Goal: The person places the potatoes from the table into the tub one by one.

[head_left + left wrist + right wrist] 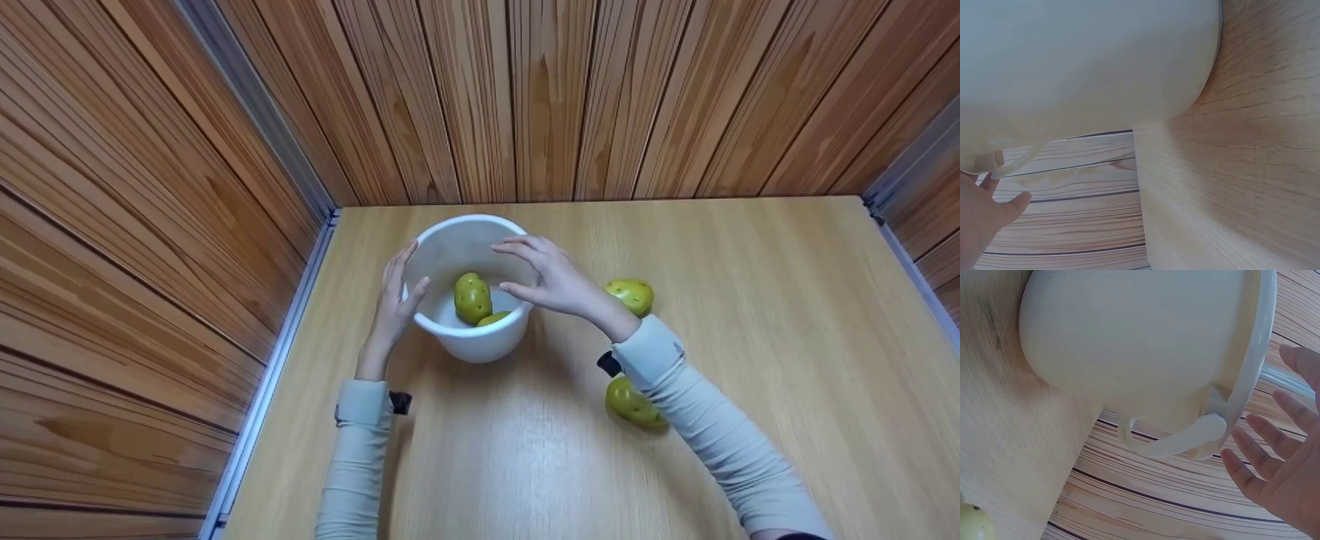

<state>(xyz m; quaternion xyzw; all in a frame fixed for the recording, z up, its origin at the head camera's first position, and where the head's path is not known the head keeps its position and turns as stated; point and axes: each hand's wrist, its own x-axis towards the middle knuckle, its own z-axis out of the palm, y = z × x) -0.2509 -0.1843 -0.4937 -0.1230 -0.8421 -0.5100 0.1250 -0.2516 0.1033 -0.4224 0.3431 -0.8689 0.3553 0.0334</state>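
A white bucket stands on the table, with a yellow-green potato inside and part of another potato beside it. My left hand is at the bucket's left rim, fingers extended and thumb apart; in the left wrist view its fingertips are close to the handle's pivot. Over the right rim my right hand spreads its fingers, holding nothing. The right wrist view shows the bucket's curved handle hanging at the far side, with that hand's fingers apart from the rim.
On the table, one potato lies right of the bucket, behind my right wrist. Another potato lies nearer, partly hidden by the right sleeve. Wood-panelled walls bound the table at the back and sides.
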